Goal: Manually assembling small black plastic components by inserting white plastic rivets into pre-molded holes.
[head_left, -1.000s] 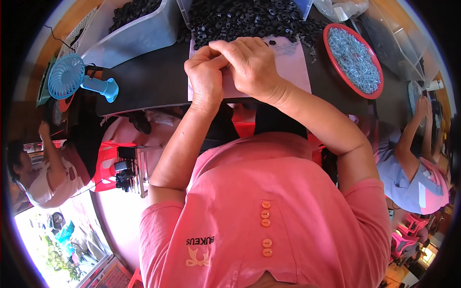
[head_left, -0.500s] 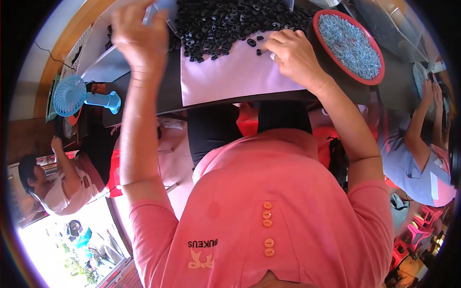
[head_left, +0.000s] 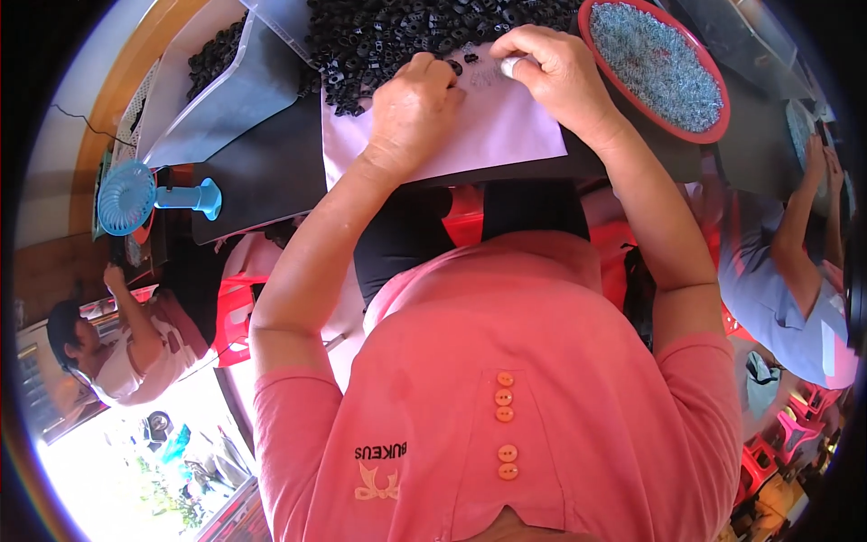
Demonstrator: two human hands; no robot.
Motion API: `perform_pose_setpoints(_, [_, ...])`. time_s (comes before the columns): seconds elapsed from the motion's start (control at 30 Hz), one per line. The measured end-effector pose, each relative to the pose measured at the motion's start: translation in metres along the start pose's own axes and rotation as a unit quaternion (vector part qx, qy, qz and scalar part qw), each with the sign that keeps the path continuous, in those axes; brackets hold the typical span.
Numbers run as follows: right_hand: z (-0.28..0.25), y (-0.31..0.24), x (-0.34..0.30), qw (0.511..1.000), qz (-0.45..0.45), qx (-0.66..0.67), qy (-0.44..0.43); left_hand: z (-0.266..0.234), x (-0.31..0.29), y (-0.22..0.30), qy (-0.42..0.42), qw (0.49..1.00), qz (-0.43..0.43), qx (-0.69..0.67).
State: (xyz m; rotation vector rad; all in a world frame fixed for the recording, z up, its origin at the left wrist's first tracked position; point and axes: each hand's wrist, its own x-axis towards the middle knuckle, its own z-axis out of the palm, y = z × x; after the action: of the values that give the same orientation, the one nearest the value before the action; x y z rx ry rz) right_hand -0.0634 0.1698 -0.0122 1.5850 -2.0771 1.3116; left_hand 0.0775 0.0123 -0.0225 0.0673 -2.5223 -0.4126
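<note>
My left hand is over the pale cloth at the front edge of a heap of small black plastic parts. Its fingers are curled closed; whatever they hold is hidden. To its right, my right hand is bent with thumb and forefinger close together, a whitish covering on the thumb. What sits between those fingertips is too small to make out. Beside them on the cloth lie several thin, clear or silvery little pieces. A black part lies loose between my hands.
A red basin full of tiny silvery-blue pieces stands right of my right hand. At left are a clear plastic bin with black parts and a blue fan. One person sits at left, another at right.
My left hand has come down and right from the bin side to the cloth, its fingers now curled. The right hand has shifted slightly; little silvery pieces now show beside it.
</note>
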Motion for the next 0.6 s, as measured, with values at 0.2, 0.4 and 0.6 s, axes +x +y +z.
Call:
perform_pose_setpoints(0.2, [-0.007,-0.007,0.003,0.998,0.024,0.055,-0.033,-0.015,-0.010,-0.005,-0.011,0.999,-0.045,-0.022])
perform_pose_setpoints(0.4, [0.001,-0.002,0.002,0.999,0.029,0.029,-0.017,0.006,0.016,0.005,0.011,0.996,0.067,0.061])
perform_pose_setpoints(0.6, [-0.002,0.005,-0.002,0.997,0.057,0.045,0.019,0.018,0.018,-0.005,-0.002,0.995,0.055,0.078])
